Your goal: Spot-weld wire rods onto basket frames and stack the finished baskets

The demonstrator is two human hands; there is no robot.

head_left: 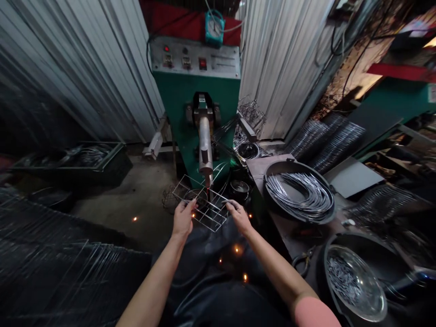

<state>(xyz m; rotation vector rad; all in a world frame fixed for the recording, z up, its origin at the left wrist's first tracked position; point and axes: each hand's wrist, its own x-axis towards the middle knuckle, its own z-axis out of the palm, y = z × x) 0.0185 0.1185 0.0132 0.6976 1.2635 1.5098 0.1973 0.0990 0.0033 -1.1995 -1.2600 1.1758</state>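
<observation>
Under the machine's (pixel 163 95) arm (pixel 205 145), we hold the wire grid (pixel 211 205) out in front of us, left fingers (pixel 191 205) pinching its left side, right fingers (pixel 232 205) its right. The tip (pixel 208 182) glows red and sparks (pixel 237 249) show below, so we judge a weld is under way; any next move calls for a level grid and fingers kept clear of the tip

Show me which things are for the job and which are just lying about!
Probably the job:
- wire grid, in the left hand and right hand
- green machine

Probably just lying about:
- wire bundle on the right
- bowl of metal bits
- box on the left
</observation>
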